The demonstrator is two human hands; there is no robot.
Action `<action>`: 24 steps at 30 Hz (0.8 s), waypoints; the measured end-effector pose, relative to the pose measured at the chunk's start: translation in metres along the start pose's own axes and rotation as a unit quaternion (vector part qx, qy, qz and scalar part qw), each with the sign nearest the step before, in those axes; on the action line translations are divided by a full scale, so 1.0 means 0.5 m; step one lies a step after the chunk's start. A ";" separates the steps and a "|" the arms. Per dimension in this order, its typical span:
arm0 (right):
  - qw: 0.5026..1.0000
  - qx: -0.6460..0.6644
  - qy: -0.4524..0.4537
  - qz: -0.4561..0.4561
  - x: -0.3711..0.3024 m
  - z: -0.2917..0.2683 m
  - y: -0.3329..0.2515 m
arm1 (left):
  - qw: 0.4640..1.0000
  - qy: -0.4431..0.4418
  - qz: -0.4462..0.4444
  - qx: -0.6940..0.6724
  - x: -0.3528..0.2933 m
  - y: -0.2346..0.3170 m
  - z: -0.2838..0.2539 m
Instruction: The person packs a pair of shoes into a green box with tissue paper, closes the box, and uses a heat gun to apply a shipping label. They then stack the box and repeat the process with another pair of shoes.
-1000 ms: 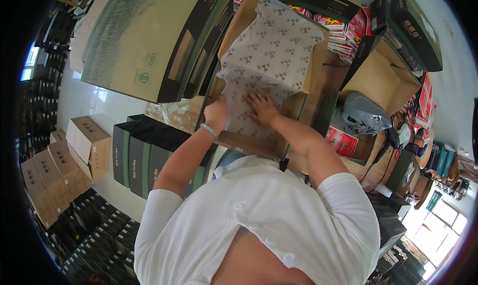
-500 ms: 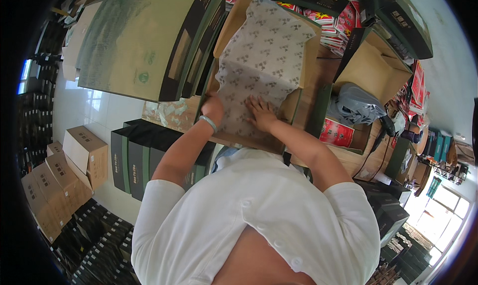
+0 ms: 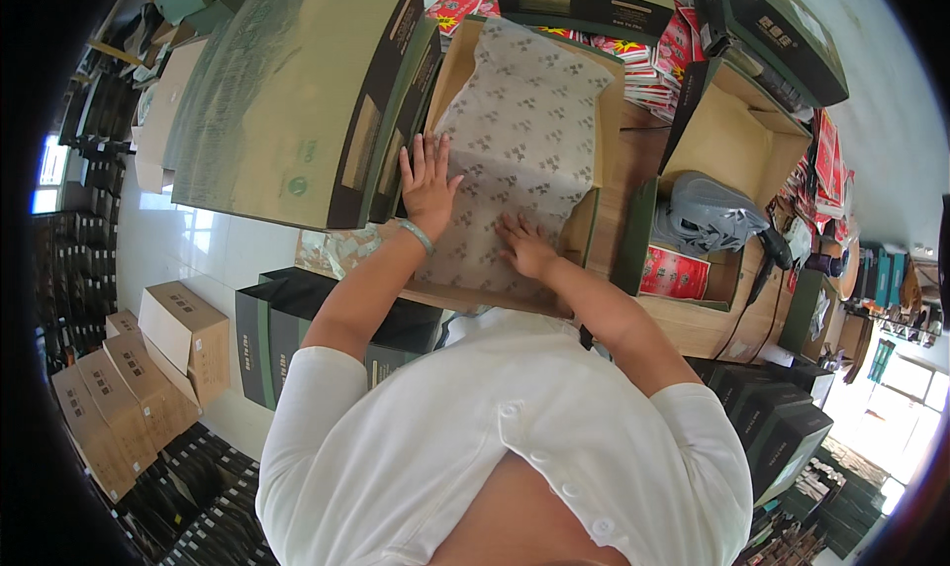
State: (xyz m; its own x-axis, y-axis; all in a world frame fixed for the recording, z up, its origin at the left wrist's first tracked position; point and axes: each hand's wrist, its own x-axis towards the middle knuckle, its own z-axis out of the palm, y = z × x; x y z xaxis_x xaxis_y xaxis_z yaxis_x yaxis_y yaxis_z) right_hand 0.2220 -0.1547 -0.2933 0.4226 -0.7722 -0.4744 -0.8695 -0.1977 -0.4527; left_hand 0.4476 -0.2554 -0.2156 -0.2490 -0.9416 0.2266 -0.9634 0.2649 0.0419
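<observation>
In front of me an opened cardboard box (image 3: 609, 121) with its lid raised is lined with a sheet of printed tissue paper (image 3: 529, 101). The paper runs from the lid down into the box. My left hand (image 3: 427, 188), a bracelet on its wrist, has its fingers stretched out over the paper's left edge, by the box's side wall. On the paper inside the box rests my right hand (image 3: 526, 247), fingers spread and palm down. Neither hand holds anything. What lies beneath the paper is hidden.
To the left stands a stack of large green-and-black boxes (image 3: 287, 101). A second open box (image 3: 737, 131) at right holds a grey shoe (image 3: 708, 215) and a red packet (image 3: 675, 272). Red packets (image 3: 653, 76) pile up behind. Brown cartons (image 3: 183, 338) sit on the floor.
My left hand has gone from the box's left side up onto the paper's edge, its fingers now straight. My right hand stays on the paper. The whole view has shifted slightly.
</observation>
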 end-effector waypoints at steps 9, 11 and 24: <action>0.989 -0.070 0.066 0.115 -0.023 0.004 -0.024 | 0.994 -0.075 0.082 0.005 -0.031 0.010 0.050; 0.983 -0.001 0.086 0.160 -0.031 0.020 -0.017 | 0.993 -0.074 0.087 0.029 -0.029 0.006 0.072; 0.981 -0.056 0.001 0.185 -0.055 0.044 -0.013 | 0.890 -0.441 0.106 0.041 -0.117 -0.001 0.114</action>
State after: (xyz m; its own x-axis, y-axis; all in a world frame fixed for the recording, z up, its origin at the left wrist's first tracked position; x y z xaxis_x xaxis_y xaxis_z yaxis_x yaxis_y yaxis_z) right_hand 0.2216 -0.1187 -0.2940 0.0719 -0.8053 -0.5885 -0.9860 0.0318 -0.1639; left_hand 0.4569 -0.2121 -0.2843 -0.3728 -0.6780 -0.6334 -0.8801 0.4746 0.0100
